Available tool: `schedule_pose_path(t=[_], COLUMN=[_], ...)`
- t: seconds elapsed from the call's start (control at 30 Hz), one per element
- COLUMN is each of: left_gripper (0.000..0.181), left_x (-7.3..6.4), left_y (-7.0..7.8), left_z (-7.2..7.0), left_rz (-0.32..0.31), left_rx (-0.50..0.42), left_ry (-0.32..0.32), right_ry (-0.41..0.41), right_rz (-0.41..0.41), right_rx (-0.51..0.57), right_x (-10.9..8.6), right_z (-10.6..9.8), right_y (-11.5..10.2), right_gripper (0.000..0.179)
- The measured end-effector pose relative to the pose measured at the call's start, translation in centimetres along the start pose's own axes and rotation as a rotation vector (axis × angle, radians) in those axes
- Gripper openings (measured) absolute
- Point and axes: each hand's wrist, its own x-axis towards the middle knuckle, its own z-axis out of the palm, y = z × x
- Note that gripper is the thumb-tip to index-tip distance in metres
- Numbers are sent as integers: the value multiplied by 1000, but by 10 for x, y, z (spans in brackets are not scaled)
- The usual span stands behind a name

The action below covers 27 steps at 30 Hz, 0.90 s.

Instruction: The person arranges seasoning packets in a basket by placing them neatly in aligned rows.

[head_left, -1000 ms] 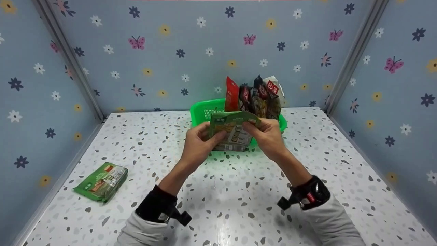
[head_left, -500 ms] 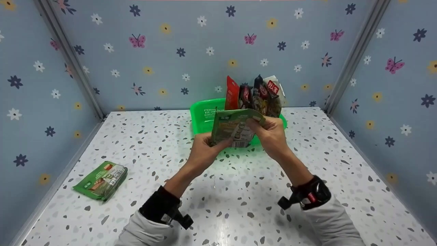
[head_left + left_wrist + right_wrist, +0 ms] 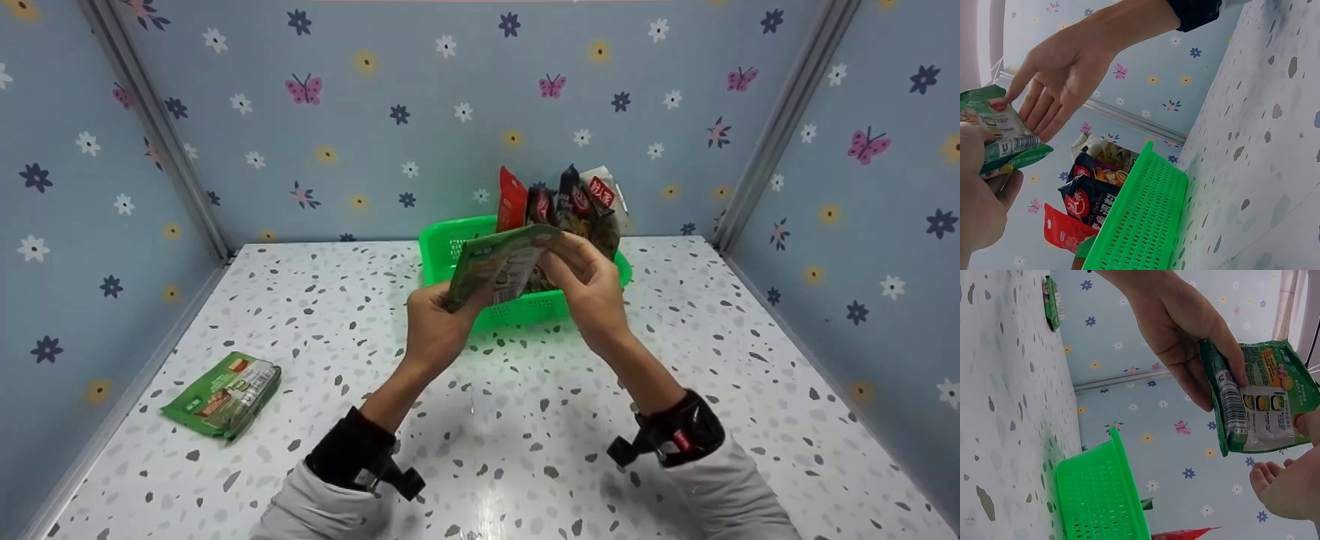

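A flat green food packet (image 3: 495, 262) with a barcode is held in the air, tilted, in front of the green basket (image 3: 517, 309). My left hand (image 3: 439, 322) grips its lower left part, thumb on the printed side in the right wrist view. At its upper right corner my right hand (image 3: 589, 289) pinches the edge; the thumb (image 3: 1016, 84) shows on the packet in the left wrist view, while the index finger is partly hidden. The right hand's other fingers are loosely bent away from it. A second green food packet (image 3: 223, 395) lies on the table at the left.
Inside the basket, a red pouch (image 3: 511, 199) and several dark pouches (image 3: 577, 202) stand upright on the right side. A white pouch (image 3: 611, 187) is behind them. Flower-patterned panels (image 3: 450, 90) enclose the speckled table (image 3: 337, 300) at the back and sides.
The held packet has risen slightly and tilted, its right end up. The left hand has shifted its grip towards the packet's lower left corner. The packet on the table has not moved.
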Motion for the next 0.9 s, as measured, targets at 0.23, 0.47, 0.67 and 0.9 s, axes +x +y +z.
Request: schedule_pose_path(t=[0.23, 0.47, 0.67, 0.9], left_gripper=[25, 34, 35, 35], left_x=[3, 1, -7, -12], left_y=[-1, -4, -9, -11], left_z=[-2, -1, 5, 11], left_rz=[236, 463, 587, 751], left_rx=[216, 472, 701, 931], left_ry=[181, 235, 232, 222], right_ry=[-26, -187, -255, -223], right_rz=[1, 18, 104, 196], right_rx=[23, 76, 80, 174], right_x=[-16, -34, -41, -40], right_z=[18, 38, 45, 50], right_y=[-11, -20, -21, -19], right_gripper=[44, 69, 83, 62])
